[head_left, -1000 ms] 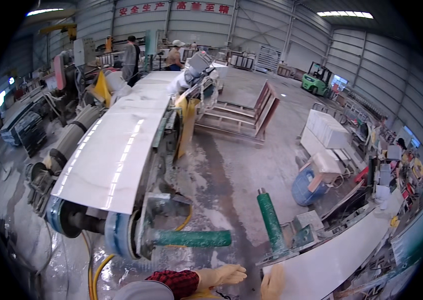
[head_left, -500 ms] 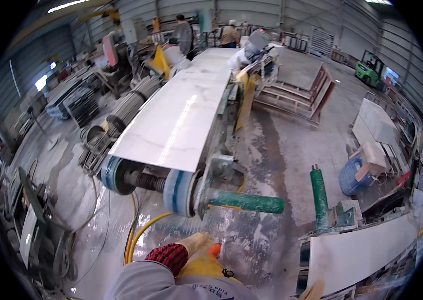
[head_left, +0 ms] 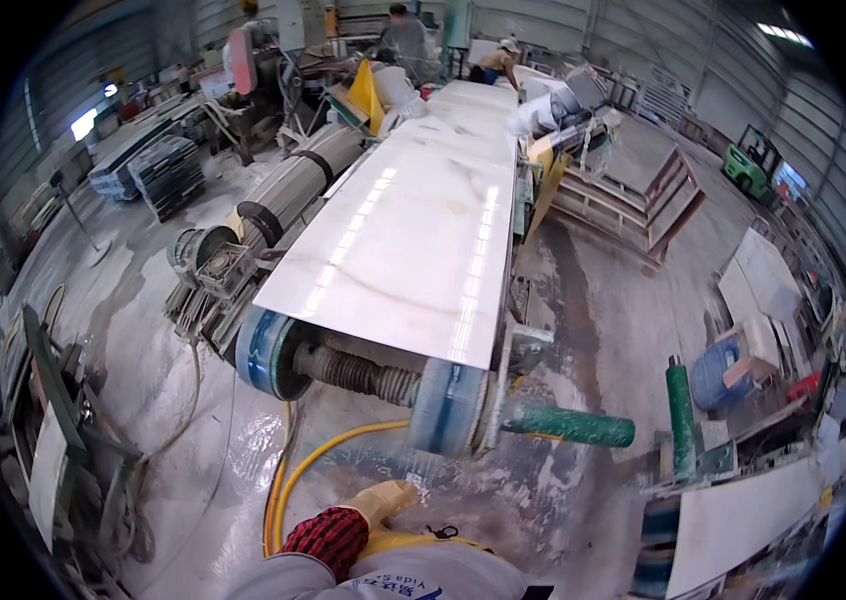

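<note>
My left hand, in a pale yellow glove below a red-and-black checked cuff, is held low in front of my body. It is apart from the machine, and its finger position is unclear. My right hand is out of view. Ahead lies a long, glossy white stone slab with faint veins. Its near end rests over two blue-rimmed wheels on a ribbed shaft. A green roller sticks out to the right of the wheels.
Yellow hoses run across the wet floor beside my left hand. Another white slab lies at lower right, near an upright green roller. A co-worker bends at the far end of the long slab. A green forklift stands far right.
The view has turned left, so the scene sits farther right. My right glove and an orange thing by my left hand have gone from view. The far co-worker now leans over the slab.
</note>
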Tool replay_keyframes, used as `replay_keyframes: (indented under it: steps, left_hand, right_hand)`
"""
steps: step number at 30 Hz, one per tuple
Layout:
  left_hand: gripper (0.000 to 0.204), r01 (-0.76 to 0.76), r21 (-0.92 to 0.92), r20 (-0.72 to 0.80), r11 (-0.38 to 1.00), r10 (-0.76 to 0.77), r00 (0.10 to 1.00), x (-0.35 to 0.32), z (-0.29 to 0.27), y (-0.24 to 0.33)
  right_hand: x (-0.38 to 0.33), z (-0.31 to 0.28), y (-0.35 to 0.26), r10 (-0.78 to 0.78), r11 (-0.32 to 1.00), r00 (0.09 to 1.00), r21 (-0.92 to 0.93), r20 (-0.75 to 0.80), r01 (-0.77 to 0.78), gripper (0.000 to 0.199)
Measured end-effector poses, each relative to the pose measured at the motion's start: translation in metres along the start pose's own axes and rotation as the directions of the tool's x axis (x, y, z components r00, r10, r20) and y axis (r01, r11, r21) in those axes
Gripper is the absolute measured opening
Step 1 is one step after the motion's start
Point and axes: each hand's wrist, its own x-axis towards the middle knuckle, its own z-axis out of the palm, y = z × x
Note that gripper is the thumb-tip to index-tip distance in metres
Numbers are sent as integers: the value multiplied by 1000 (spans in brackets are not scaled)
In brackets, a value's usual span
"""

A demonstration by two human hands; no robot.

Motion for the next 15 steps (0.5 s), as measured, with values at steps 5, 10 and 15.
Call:
replay_keyframes:
  steps: [5, 10, 15]
  left_hand:
    - [66, 128, -9, -108, 992, -128, 986, -59, -123, -90]
    - [63, 80, -375, -464, 924, -262, 846, -88, -205, -154]
    - [68, -237, -584, -574, 777, -189, 797, -120, -210, -156]
  right_hand:
    - [39, 56, -144, -258, 957, 946, 188, 194, 223, 45]
    - [124, 136, -341, -645, 743, 764, 255, 23, 619, 35]
    - [145, 166, -486, -762, 601, 647, 340, -29, 723, 33]
